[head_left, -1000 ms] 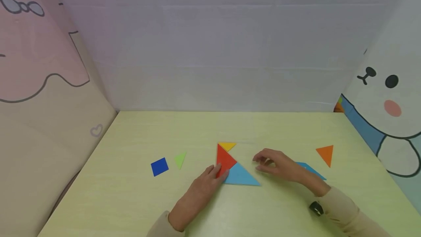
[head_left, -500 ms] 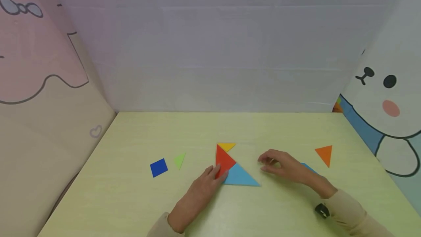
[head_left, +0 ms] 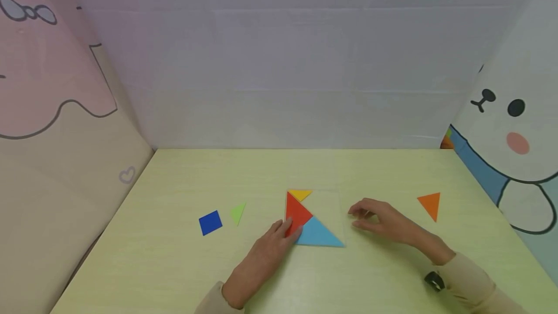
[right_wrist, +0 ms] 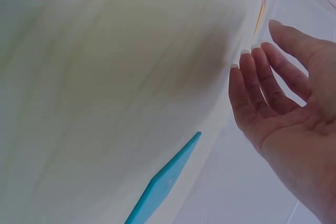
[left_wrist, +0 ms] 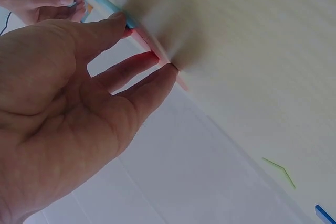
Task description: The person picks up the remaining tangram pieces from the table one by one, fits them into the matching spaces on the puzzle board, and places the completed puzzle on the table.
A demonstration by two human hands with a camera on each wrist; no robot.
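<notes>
Well, reading left to right across the pale table (head_left: 174, 265), I first had the dark-blue square (head_left: 210, 223), with the slim green triangle (head_left: 238, 213) just beside it on its right, both lying loose. Next came the person's left grip (head_left: 268, 251), fingers loosely extended and a modest gap to the thumb, the tips resting on the red triangle (head_left: 298, 210) mid-table; I read that as pressing rather than pinching. The red triangle met the yellow triangle (head_left: 301, 194) along its far right side and the light-blue triangle (head_left: 320, 234) along its near right side.

To the right of that group, the right grip (head_left: 379, 219) hovered with nothing in it, its fingers gently curved and moderately parted from the thumb. The right forearm (head_left: 429, 246) hid a turquoise piece (right_wrist: 165, 182) from my head view, but the right wrist view showed it flat. Farther right sat the orange triangle (head_left: 430, 205), well apart.

I judged the step in hand to be steadying the joined trio. The next move, I thought, called for the right grip to pinch a loose piece by its thin edges, without the left nudging those seams.
</notes>
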